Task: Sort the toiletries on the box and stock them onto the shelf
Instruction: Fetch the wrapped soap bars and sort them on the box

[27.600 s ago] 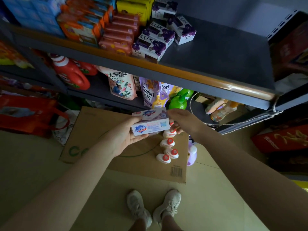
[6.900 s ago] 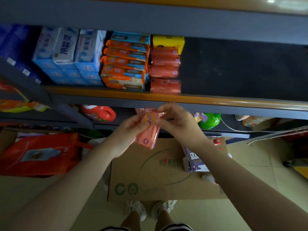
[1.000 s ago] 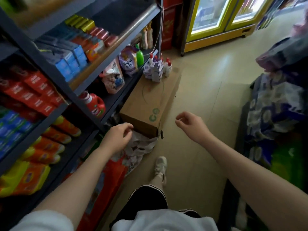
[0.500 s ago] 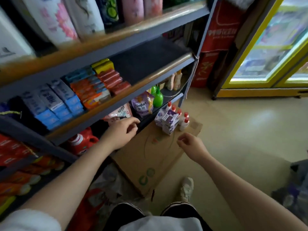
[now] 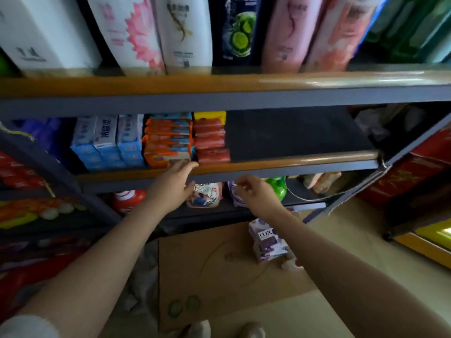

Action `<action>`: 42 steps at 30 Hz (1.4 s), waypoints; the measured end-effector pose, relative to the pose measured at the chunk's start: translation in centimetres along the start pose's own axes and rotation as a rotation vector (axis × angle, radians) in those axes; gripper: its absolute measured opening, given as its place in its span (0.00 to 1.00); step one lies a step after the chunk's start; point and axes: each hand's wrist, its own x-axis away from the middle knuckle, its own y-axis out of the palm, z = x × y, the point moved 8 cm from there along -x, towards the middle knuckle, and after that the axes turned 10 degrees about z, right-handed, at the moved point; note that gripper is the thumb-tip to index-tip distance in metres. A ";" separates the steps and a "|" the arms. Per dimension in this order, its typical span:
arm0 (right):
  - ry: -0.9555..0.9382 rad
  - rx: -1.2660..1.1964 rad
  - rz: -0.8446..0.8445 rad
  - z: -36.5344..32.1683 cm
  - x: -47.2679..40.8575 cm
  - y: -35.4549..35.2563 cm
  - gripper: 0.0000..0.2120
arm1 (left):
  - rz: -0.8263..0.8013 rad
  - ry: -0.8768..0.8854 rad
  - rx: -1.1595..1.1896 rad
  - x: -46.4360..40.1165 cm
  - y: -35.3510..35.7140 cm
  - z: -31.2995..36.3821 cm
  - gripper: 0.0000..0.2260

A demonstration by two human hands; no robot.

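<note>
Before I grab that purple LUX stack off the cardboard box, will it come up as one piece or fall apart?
Probably apart: the purple LUX boxes look like separate cartons stacked loosely, with nothing visible binding them. Each seems rigid cardboard, so a firm pinch should hold without crushing. The stack stands near the cardboard box's right edge, so a sideways push might tip it off.

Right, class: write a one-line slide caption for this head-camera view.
Empty left hand reaches the middle shelf beside red soap packs; purple Lux boxes wait on the carton.

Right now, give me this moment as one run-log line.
left hand: empty, fingertips at shelf edge | right hand: empty, loosely curled | purple soap boxes: on cardboard box | shelf right half bare
</note>
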 end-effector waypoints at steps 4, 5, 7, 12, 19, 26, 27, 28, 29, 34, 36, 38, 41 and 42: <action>-0.149 0.008 0.093 -2.1 -6.3 0.6 0.13 | 0.083 0.071 -0.193 -3.3 1.4 -2.3 0.24; -0.193 0.034 0.125 -2.4 -7.7 0.6 0.14 | 0.084 0.097 -0.208 -3.9 2.0 -2.5 0.24; -0.262 0.087 0.153 -3.0 -10.2 1.0 0.15 | 0.119 0.198 -0.219 -4.8 3.1 -2.1 0.21; -0.433 0.316 0.049 -3.6 -13.7 4.1 0.19 | 0.268 0.307 -0.213 -5.9 3.7 -1.1 0.12; -0.542 0.611 0.082 -3.8 -16.0 4.6 0.22 | 0.247 0.413 -0.253 -7.4 3.8 -0.8 0.13; -0.602 0.734 0.076 -3.0 -17.2 3.6 0.20 | 0.027 0.463 -0.253 -9.1 5.6 1.2 0.13; -0.584 0.748 0.069 -2.3 -17.4 2.9 0.20 | -0.034 0.417 -0.281 -9.6 6.0 1.4 0.14; -0.548 0.756 0.067 -1.4 -17.6 1.8 0.21 | -0.081 0.374 -0.334 -10.2 6.6 1.3 0.16; -0.498 0.764 0.073 -0.4 -17.9 0.5 0.22 | -0.130 0.342 -0.390 -10.8 7.0 1.2 0.18; -0.291 0.571 0.027 3.8 -17.7 -2.1 0.26 | -0.390 0.219 -0.444 -12.9 9.0 0.6 0.22; -0.247 0.479 -0.049 4.4 -17.5 -0.9 0.28 | -0.429 0.166 -0.399 -13.1 9.3 0.4 0.23; -0.247 0.439 -0.063 4.4 -17.5 -0.1 0.29 | -0.408 0.143 -0.361 -13.0 9.0 0.3 0.23; -0.246 0.388 -0.001 4.6 -17.5 -0.4 0.26 | -0.318 0.141 -0.369 -12.4 8.4 0.6 0.23; -0.256 0.369 0.043 4.7 -17.2 -0.9 0.26 | -0.264 0.132 -0.346 -12.2 7.9 1.0 0.23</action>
